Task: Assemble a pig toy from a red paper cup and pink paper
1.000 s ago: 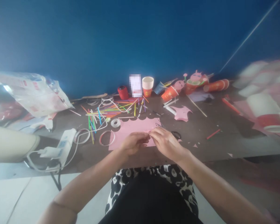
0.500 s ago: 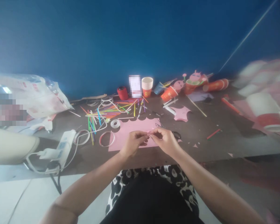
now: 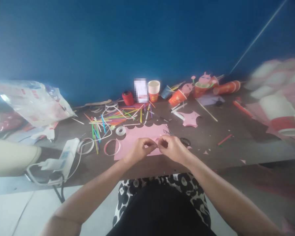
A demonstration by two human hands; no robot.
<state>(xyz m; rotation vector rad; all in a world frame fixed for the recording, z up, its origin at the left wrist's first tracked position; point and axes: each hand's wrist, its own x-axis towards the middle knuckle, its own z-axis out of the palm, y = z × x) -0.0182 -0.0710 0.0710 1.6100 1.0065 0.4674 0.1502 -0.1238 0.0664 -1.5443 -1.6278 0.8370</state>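
Note:
Over a pink paper sheet [image 3: 135,134] with a scalloped far edge, my left hand [image 3: 142,149] and my right hand [image 3: 172,147] meet fingertip to fingertip. Both are pinched closed. Whatever sits between the fingers is too small to make out; a bit of pink shows near the right fingertips, and I cannot tell it from the sheet behind. Black-handled scissors [image 3: 185,142] lie just beyond my right hand, partly covered by it. A roll of tape [image 3: 112,147] rests on the sheet's left edge, and a smaller white tape roll [image 3: 120,130] lies at its far left corner.
Coloured sticks [image 3: 113,118] are strewn at the back left. Behind them stand a red thread spool [image 3: 128,98] and stacked paper cups [image 3: 153,91]. A power strip [image 3: 67,157] with a white cable lies left. Pink scrap paper [image 3: 190,118] and a large cup [image 3: 282,114] lie right.
Both hands stay above the pink sheet. Their fingers have curled into a tighter pinch, with the fingertips shifting slightly down. The view has moved slightly.

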